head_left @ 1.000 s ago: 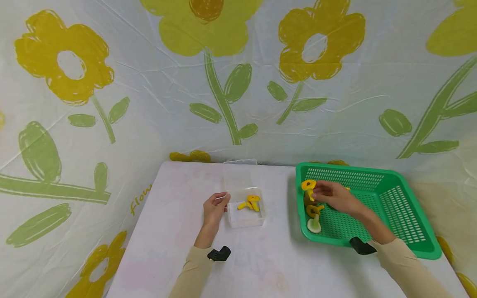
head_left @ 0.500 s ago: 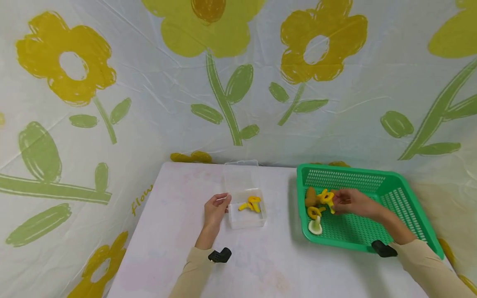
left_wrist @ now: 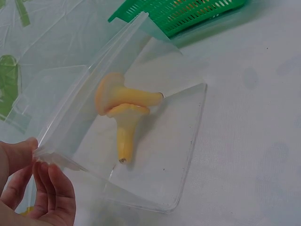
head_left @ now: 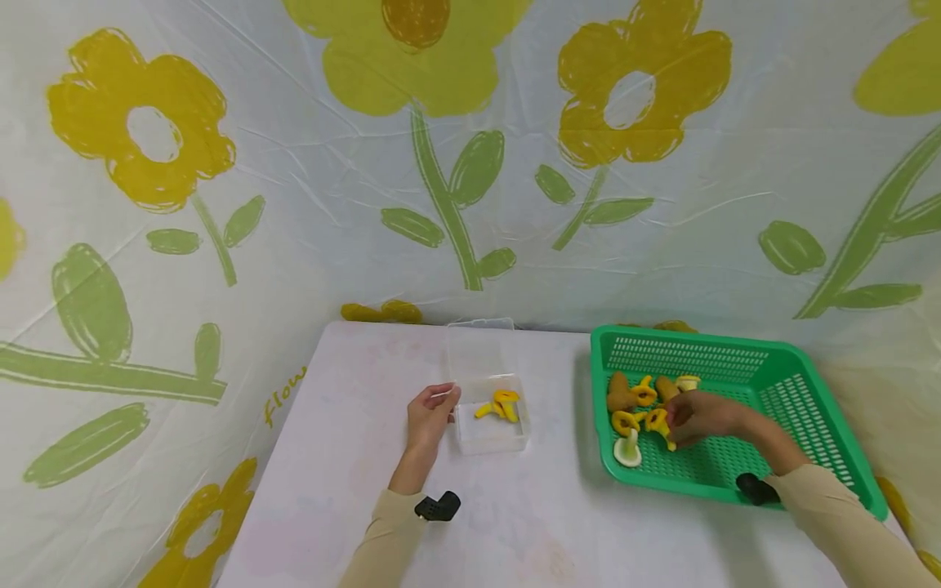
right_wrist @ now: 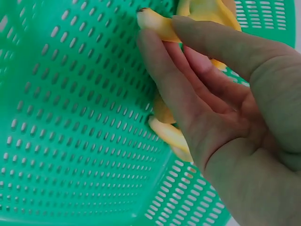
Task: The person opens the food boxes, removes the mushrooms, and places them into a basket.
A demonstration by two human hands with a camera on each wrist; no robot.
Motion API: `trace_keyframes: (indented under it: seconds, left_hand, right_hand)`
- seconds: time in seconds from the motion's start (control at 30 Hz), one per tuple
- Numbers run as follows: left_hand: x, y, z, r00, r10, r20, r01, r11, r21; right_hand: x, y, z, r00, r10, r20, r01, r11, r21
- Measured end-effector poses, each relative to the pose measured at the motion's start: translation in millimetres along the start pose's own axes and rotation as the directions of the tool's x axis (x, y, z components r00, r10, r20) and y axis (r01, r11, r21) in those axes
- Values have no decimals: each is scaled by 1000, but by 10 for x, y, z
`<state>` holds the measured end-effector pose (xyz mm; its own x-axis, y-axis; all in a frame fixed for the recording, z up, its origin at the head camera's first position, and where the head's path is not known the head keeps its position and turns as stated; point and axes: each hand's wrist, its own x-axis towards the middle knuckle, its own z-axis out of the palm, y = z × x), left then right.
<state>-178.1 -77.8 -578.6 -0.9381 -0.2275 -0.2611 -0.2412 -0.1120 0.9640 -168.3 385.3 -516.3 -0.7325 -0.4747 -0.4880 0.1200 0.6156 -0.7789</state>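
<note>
In the head view my right hand point(head_left: 709, 416) is inside the green basket point(head_left: 665, 482), near its left half. Thumb and fingers pinch the pale-ended stem of a yellow mushroom point(right_wrist: 162, 26); its flared cap faces left in the head view. Beside it lie a yellow ring-capped mushroom point(head_left: 625, 422), another yellow mushroom point(head_left: 644, 394), a white mushroom point(head_left: 628, 451) and a brown lumpy piece point(head_left: 621, 392). My left hand point(head_left: 429, 425) pinches the left rim of a clear plastic box point(head_left: 488, 445). Inside that box lie yellow mushrooms point(left_wrist: 126, 136), one resting against another.
The box's clear lid point(head_left: 481, 347) stands open at its back. Another brown piece point(head_left: 666, 387) and a pale mushroom point(head_left: 689, 382) lie behind my right hand. A flower-printed cloth point(head_left: 331, 204) hangs behind the white table point(head_left: 515, 523).
My right hand has moved right and down into the basket, carrying the yellow mushroom from above the left side to among the others. My left hand stays at the box rim.
</note>
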Motion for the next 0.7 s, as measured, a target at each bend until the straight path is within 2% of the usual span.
trace_keyframes:
  seconds: [0.13,0.3,0.4,0.53,0.7]
  left_hand:
    - [-22,22,11,1000,-2,11,2,1000,7]
    - [-216,277,41,1000,16,14,-16,999,30]
    - [-188,215,52,1000,19,0,-19,999,39]
    - [-27,-8,44,1000,13,-12,-13,1000,25]
    - [-26,-5,18,1000,14,-13,-13,1000,28]
  right_hand:
    - [17,2,8,999,-16,44,17,999,-29]
    - [59,-32,28,995,-41,93,53,990,-132]
    - [90,-37,48,993,-44,114,65,981,-183]
    - [109,-38,54,990,-60,126,86,974,-208]
    - [109,-77,27,974,-182,137,210,949,-234]
